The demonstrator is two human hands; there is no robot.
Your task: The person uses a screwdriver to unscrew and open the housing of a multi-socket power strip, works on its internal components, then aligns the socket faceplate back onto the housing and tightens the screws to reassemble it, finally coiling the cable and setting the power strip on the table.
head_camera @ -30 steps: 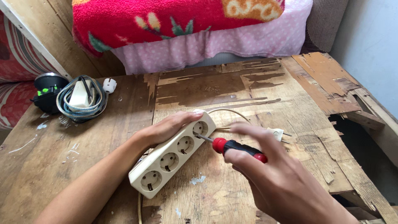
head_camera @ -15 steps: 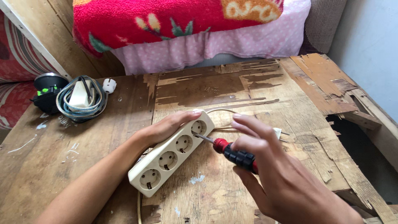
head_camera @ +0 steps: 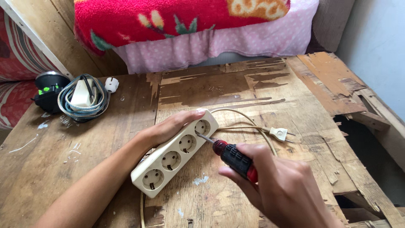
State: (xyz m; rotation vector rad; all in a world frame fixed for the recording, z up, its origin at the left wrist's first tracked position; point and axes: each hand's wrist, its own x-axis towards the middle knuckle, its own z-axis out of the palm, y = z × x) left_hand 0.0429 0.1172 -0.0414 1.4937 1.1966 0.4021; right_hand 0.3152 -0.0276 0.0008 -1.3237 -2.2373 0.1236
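A cream power strip [head_camera: 171,160] with several round sockets lies slanted on the worn wooden table [head_camera: 236,90]. My left hand [head_camera: 168,128] rests on its far edge and holds it down. My right hand [head_camera: 282,190] grips a screwdriver [head_camera: 230,155] with a red and black handle. The metal tip touches the strip between its two upper sockets. The strip's cream cable [head_camera: 249,122] loops behind and ends in a white plug [head_camera: 279,134] lying to the right.
At the back left lie a coiled grey cable with a white adapter [head_camera: 82,98], a black device with green marks [head_camera: 48,90] and a small white plug [head_camera: 111,85]. Red and pink bedding [head_camera: 190,25] hangs behind. The table's right edge [head_camera: 358,122] is broken and splintered.
My right hand drew back toward me and turned the screwdriver, so that its tip came onto the strip's upper end. My left hand stayed on the strip.
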